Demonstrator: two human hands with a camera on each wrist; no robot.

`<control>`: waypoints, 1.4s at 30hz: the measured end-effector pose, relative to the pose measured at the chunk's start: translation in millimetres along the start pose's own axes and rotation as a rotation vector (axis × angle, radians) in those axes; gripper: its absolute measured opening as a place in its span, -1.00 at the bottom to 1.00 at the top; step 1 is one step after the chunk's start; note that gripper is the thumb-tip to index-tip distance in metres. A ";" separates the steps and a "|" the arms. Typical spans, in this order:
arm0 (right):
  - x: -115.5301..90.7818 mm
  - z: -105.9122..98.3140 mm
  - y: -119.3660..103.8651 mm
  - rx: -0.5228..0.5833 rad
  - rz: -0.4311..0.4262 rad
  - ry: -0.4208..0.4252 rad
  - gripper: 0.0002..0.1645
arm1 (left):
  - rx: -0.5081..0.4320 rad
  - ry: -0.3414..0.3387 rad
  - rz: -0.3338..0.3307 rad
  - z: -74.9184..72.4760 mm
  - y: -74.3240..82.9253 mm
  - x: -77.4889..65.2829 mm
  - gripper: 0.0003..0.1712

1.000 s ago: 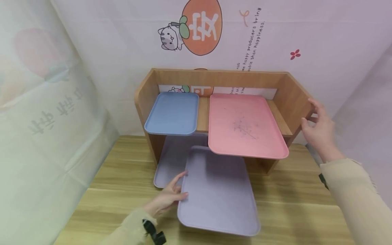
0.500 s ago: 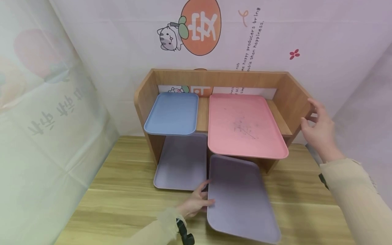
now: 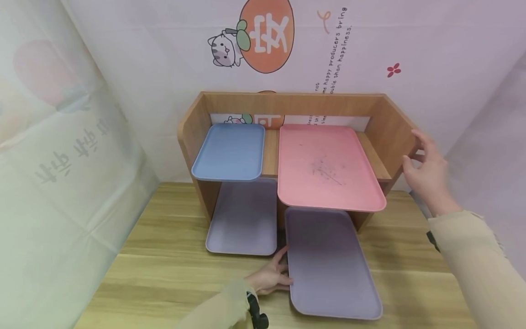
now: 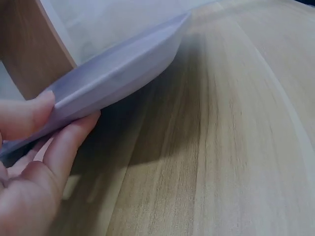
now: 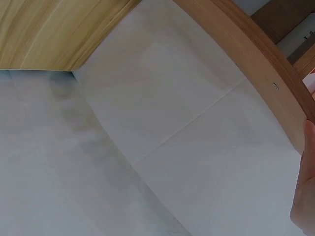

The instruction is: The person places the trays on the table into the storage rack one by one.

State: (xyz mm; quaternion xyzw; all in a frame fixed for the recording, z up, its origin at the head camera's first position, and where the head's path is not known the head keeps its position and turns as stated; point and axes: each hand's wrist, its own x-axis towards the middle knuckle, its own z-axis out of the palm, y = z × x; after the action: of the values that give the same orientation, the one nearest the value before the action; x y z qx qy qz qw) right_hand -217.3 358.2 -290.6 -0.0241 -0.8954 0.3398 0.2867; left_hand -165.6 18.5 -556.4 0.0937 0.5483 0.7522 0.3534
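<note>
In the head view my left hand (image 3: 268, 277) pinches the left edge of a light purple tray (image 3: 330, 269), thumb above and fingers beneath. The left wrist view shows the tray (image 4: 133, 61) tilted, with its near corner raised above the table. Its far end lies below the overhang of a pink tray (image 3: 328, 169). My right hand (image 3: 429, 176) holds the right side panel of a wooden shelf (image 3: 388, 135), near its front edge. Only part of that hand (image 5: 306, 182) shows in the right wrist view, against the panel's edge.
A blue tray (image 3: 231, 153) lies on the upper shelf at left, beside the pink one, both jutting past the front. Another purple tray (image 3: 244, 219) sits in the lower left compartment. Wood-grain table (image 3: 164, 269) lies in front, with printed cloth (image 3: 357, 55) behind.
My left hand has carried the purple tray to the right, from partly in front of the lower left tray to before the lower right compartment. The right hand stays on the panel.
</note>
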 end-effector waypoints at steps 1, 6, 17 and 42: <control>-0.3 0.2 -0.5 -0.001 -0.003 0.008 -0.20 | -0.010 0.002 0.005 -0.5 -2.2 1.8 0.16; -0.5 0.6 -1.1 -0.005 -0.010 0.017 -0.21 | -0.059 0.069 0.043 -0.5 -13.7 11.7 0.14; 0.5 -0.3 -2.9 -0.007 0.008 -0.011 -0.21 | -0.097 0.186 0.130 -0.6 -28.1 22.3 0.00; -0.5 -0.8 -2.4 -0.004 0.005 -0.009 -0.22 | 1.673 -0.174 0.432 5.0 -4.7 -1.3 -0.29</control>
State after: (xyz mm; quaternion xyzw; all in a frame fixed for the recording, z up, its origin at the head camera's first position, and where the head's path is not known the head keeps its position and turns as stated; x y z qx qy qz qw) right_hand -216.0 356.7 -288.8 -0.0253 -0.8972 0.3390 0.2817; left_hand -160.0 22.2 -558.3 0.4817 0.8626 0.1430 0.0587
